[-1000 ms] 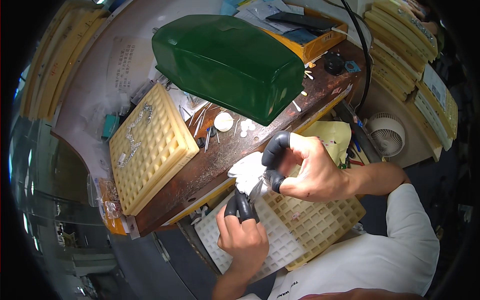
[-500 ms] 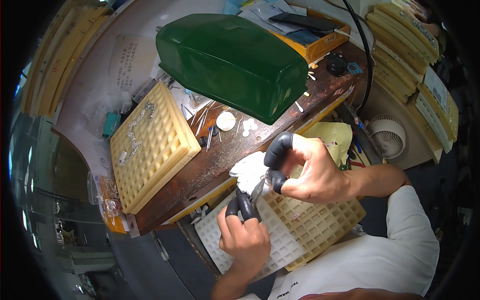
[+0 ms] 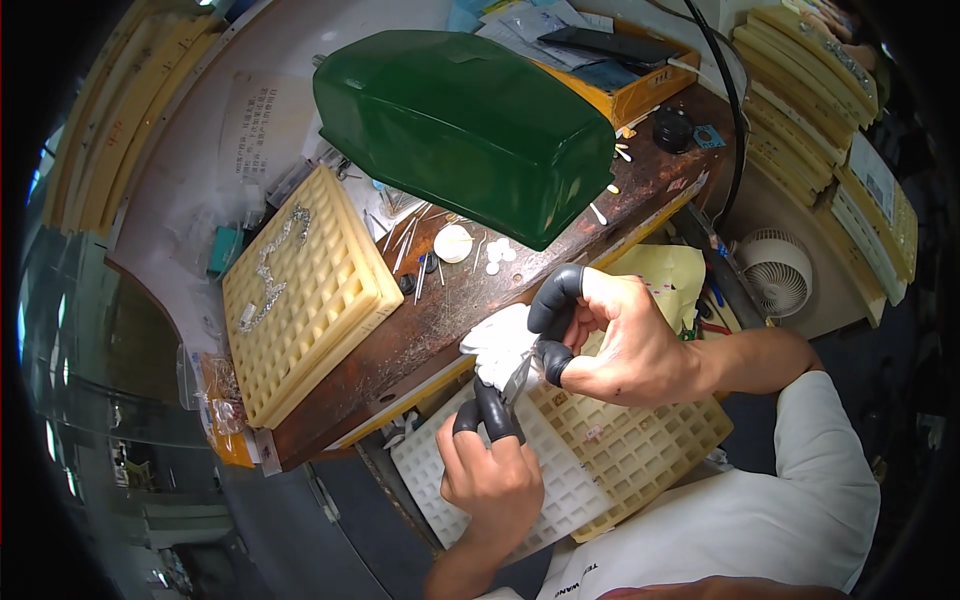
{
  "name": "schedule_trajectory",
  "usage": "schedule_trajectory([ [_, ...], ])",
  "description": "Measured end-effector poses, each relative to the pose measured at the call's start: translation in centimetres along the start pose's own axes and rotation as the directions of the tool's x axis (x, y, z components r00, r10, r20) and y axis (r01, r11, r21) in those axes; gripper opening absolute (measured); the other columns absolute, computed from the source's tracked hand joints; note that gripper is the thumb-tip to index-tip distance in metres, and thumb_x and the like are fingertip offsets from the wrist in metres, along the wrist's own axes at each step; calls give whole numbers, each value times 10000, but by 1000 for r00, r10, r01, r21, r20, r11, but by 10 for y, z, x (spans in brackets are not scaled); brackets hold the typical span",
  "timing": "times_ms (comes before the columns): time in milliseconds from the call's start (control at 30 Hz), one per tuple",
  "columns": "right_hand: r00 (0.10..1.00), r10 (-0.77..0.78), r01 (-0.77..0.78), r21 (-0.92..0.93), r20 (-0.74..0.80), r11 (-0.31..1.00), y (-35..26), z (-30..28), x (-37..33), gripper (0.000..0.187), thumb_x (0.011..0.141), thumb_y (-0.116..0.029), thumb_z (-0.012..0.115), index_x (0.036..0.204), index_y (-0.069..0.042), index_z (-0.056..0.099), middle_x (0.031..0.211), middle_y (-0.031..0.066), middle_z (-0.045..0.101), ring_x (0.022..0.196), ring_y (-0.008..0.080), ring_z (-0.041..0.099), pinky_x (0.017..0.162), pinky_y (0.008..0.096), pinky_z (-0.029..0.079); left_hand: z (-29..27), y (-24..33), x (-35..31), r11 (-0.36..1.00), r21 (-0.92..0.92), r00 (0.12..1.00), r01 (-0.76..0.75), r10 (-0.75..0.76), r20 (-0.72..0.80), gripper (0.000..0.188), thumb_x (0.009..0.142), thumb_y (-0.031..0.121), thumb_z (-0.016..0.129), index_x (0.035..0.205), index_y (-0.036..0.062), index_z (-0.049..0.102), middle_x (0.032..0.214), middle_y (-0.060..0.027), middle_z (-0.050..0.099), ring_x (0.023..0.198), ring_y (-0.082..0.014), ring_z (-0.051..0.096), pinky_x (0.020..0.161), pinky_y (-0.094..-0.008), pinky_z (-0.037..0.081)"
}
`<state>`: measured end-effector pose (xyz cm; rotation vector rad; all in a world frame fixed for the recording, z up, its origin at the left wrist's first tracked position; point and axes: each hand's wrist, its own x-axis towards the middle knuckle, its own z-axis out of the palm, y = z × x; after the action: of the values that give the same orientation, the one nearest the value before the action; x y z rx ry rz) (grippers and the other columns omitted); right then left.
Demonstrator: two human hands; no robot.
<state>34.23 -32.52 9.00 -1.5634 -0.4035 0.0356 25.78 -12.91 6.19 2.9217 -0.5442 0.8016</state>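
Observation:
My left hand, with black finger cots on its fingertips, pinches the lower end of a thin grey metallic piece; its exact kind is hard to tell. To the upper right, my right hand curves its black-covered thumb and index finger together near the upper end of that piece. What lies between those fingertips is too small to make out. Directly behind the fingertips a bunched white cloth rests at the bench edge, brightly lit. Below both hands lie a white gridded tray and a yellowish gridded tray.
A green lamp shade overhangs the brown bench. Another gridded tray at left carries a silvery chain. Thin rods, a round white pot and white discs lie mid-bench. A small fan stands at right.
Almost nothing differs. The fingers of my right hand have shifted very slightly, while both hands keep their places by the white cloth.

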Motion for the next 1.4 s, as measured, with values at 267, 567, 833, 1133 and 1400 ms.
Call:
schedule_trajectory([
  [267, 1000, 23, -24, 14, 16, 1000, -1, -1, 1, 228, 780, 13, 731, 983, 8, 628, 880, 0, 644, 781, 50, 608, 714, 218, 520, 2, 2, 1, 996, -79, 998, 38, -42, -54, 117, 630, 3, 591, 705, -35, 509, 902, -247, 547, 854, -474, 589, 545, -540, 466],
  [567, 999, 32, -33, 20, 22, 999, -2, -1, 1, 215, 784, 15, 716, 984, 6, 639, 873, -5, 646, 777, 48, 601, 707, 220, 515, 3, 1, 1, 997, -70, 998, 25, -30, -60, 134, 631, 23, 594, 677, -13, 473, 862, -230, 502, 832, -470, 577, 528, -542, 443],
  [833, 999, -8, 10, -37, 42, 999, -3, -3, 3, 166, 790, 17, 689, 955, 14, 689, 847, 3, 675, 756, 47, 604, 688, 219, 515, -3, 2, 0, 1000, 26, 999, 15, -16, 35, 590, 651, 22, 653, 1231, -87, 651, 1020, -186, 583, 944, -345, 609, 595, -382, 529],
  [1133, 997, -2, 6, -46, 72, 999, -5, -6, 4, 174, 777, 32, 679, 950, 25, 686, 848, 12, 678, 756, 47, 603, 684, 222, 521, 4, -1, 2, 997, -78, 997, 1, -6, -72, 170, 614, 10, 594, 635, -8, 427, 777, -189, 393, 788, -470, 552, 455, -528, 356],
  [1400, 996, 28, -23, -57, 85, 998, -5, -7, 4, 168, 785, 29, 689, 952, 21, 685, 847, 8, 676, 752, 40, 598, 671, 210, 514, 6, -2, 1, 997, -71, 998, 6, -11, -68, 190, 598, 16, 611, 630, 3, 425, 773, -178, 380, 773, -455, 549, 444, -517, 338],
])
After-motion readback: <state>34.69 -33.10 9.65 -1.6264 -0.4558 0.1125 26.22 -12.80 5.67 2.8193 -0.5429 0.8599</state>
